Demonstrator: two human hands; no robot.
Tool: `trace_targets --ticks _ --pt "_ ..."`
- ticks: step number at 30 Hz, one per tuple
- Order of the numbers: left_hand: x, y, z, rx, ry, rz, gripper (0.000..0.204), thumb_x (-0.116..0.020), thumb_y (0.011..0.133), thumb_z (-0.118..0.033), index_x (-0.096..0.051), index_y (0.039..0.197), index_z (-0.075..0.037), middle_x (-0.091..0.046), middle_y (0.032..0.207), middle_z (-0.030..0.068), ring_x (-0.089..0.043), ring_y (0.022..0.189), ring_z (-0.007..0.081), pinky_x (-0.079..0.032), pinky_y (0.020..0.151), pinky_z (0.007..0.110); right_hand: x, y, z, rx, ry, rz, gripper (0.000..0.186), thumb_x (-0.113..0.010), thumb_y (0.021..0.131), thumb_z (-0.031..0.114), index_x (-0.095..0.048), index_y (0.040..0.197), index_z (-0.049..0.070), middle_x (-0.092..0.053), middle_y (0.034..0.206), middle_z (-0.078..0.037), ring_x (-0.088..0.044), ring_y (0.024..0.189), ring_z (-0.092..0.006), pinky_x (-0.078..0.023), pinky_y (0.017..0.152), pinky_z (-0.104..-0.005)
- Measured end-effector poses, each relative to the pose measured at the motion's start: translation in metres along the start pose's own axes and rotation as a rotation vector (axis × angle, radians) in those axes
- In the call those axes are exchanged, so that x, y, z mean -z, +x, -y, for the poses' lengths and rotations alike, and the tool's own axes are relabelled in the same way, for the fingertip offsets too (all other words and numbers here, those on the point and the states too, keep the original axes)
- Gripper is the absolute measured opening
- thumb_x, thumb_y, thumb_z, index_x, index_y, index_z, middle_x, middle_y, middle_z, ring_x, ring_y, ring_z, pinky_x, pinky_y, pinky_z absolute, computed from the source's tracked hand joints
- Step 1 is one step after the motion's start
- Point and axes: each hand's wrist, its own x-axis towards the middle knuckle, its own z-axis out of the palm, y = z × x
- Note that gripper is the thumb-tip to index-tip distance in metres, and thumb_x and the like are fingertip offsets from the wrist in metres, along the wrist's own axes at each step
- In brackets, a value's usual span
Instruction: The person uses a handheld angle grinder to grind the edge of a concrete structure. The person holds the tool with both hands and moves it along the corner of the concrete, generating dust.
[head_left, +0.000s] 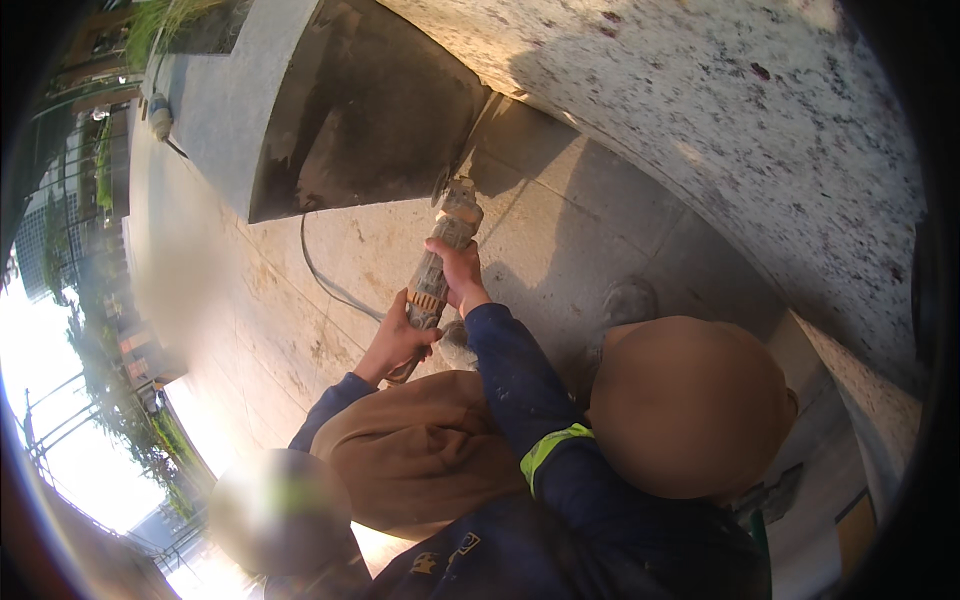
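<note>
A dusty angle grinder [431, 280] is in both of my hands, its head pointing up and away from me. My right hand [461, 272] wraps around the front of the body, just behind the gear head. Lower down, my left hand [398, 338] grips the rear end near the vents. The thin grinder disc [440, 187] is seen nearly edge-on, by the lower right corner of a dark, stained panel [370, 115]. Whether the disc touches the panel or the floor, I cannot tell.
Pale tiled floor [350, 245] lies under the tool, with a grey cable [318, 270] curving across it. A speckled granite slab [720, 110] rises along the right. Another tool [160, 116] rests on the grey ledge at far left. My brown-clad knees [690, 405] are close below.
</note>
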Motion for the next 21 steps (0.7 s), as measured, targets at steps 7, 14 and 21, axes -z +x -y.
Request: trace_targets --ticks 7,14,21 --pt "0.000 -0.010 0.009 0.013 0.012 -0.032 0.078 -0.073 0.074 0.002 -0.029 0.137 -0.003 -0.058 0.085 0.0096 -0.058 0.052 0.0173 -0.049 0.044 0.031 0.002 -0.005 -0.016 0.021 -0.003 0.003 0.060 -0.076 0.078 0.016 -0.042 0.124 0.001 -0.058 0.104 -0.011 -0.063 0.089 -0.0221 -0.056 0.074 -0.0403" --pt "0.006 -0.023 0.021 -0.102 0.288 -0.054 0.094 -0.076 0.072 -0.003 -0.021 0.148 -0.003 -0.062 0.093 0.0135 -0.061 0.061 0.0167 -0.051 0.051 0.031 0.022 -0.019 -0.027 0.059 0.189 0.136 0.068 -0.076 0.076 0.012 -0.037 0.131 0.004 -0.056 0.109 -0.010 -0.061 0.095 -0.0235 -0.054 0.082 -0.0404" --pt "0.009 -0.017 0.037 -0.091 0.158 -0.022 0.095 -0.076 0.073 0.000 -0.020 0.149 -0.003 -0.060 0.097 0.0123 -0.061 0.063 0.0159 -0.050 0.050 0.030 0.020 -0.022 -0.023 0.061 0.092 0.062 0.061 -0.077 0.076 0.013 -0.043 0.126 0.004 -0.059 0.106 -0.010 -0.062 0.093 -0.0225 -0.054 0.080 -0.0407"
